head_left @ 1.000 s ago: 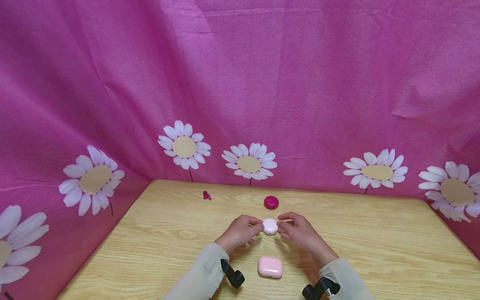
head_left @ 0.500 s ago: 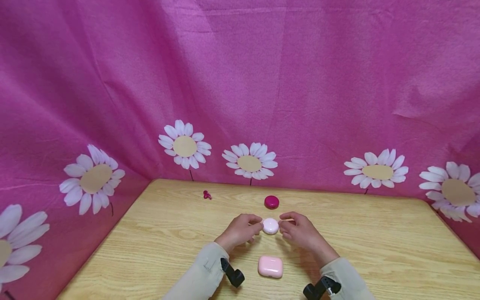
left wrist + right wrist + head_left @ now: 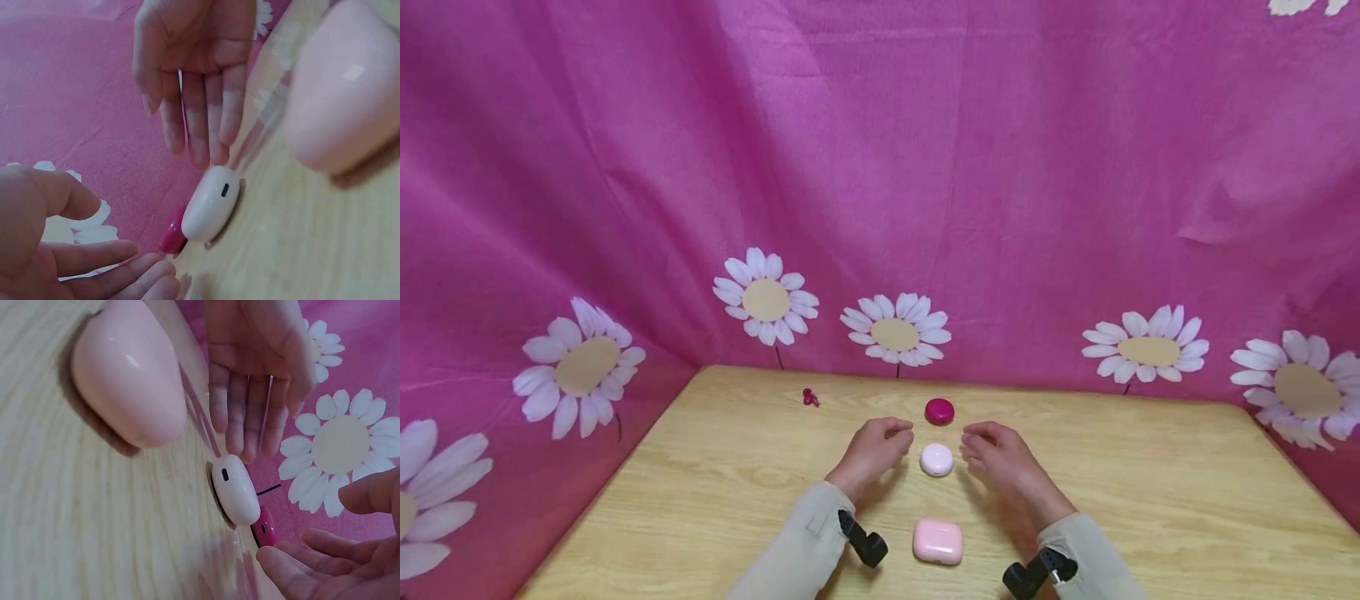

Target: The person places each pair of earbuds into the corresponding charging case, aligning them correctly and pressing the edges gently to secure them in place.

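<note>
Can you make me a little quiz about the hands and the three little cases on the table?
1. True or false: the left hand grips the white round case.
2. Which case lies farthest from the person? A the white one, B the dark pink round case, C the light pink case.
3. The right hand has straight, relaxed ____.

Key: 1 false, both hands are apart from it. 2 B. 3 fingers.

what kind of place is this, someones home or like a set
Most likely a staged recording set, not a lived-in room: pink daisy-print cloth hangs as a backdrop on all sides of a bare wooden table, which carries only small earbud-style cases, such as the white case.
</note>
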Demonstrator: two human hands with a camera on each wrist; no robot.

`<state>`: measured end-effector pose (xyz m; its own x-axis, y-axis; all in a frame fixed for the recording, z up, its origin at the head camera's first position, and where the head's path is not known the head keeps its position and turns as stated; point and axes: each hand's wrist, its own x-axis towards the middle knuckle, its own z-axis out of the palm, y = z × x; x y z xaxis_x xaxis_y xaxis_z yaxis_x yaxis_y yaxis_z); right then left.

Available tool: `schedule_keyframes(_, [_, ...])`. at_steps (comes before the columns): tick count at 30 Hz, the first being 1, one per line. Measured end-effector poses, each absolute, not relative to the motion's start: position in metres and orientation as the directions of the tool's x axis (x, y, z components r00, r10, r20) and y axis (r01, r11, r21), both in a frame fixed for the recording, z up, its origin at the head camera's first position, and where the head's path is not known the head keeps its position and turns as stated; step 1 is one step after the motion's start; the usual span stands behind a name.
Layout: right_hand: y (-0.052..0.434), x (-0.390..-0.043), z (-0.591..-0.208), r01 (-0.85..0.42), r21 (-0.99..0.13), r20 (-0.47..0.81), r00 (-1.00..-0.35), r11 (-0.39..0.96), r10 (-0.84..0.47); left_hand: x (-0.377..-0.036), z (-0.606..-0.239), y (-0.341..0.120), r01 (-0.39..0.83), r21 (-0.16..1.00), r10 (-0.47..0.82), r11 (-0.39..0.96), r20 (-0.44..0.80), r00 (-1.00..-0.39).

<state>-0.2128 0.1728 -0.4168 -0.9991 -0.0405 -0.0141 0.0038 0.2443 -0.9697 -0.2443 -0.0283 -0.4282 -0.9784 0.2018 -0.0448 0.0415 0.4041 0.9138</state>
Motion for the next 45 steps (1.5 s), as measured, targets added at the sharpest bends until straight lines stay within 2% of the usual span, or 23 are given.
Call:
schedule_keyframes(10, [0.169,-0.247,-0.419,0.049,-0.976,-0.05,-0.999,0.211,0.005,-0.273,-0.423,-0.015,-0.008,0.946,0.154,0.323,-0.061,-0.986])
schedule_keyframes(21, [0.171,-0.283,-0.426,0.145,-0.989,-0.146,-0.989,0.039,-0.004,-0.293,-0.434,-0.004,-0.122,0.978,0.141,0.168,-0.146,-0.979])
schedule_keyframes(29, [0.167,-0.288,-0.427,0.15,-0.989,-0.15,-0.988,0.004,-0.038,-0.297,-0.435,0.002,-0.157,0.986,0.158,0.062,-0.165,-0.974])
schedule_keyframes(45, [0.166,-0.287,-0.429,0.151,-0.989,-0.151,-0.988,0.001,-0.011,-0.3,-0.437,0.001,-0.14,0.989,0.172,0.054,-0.147,-0.974])
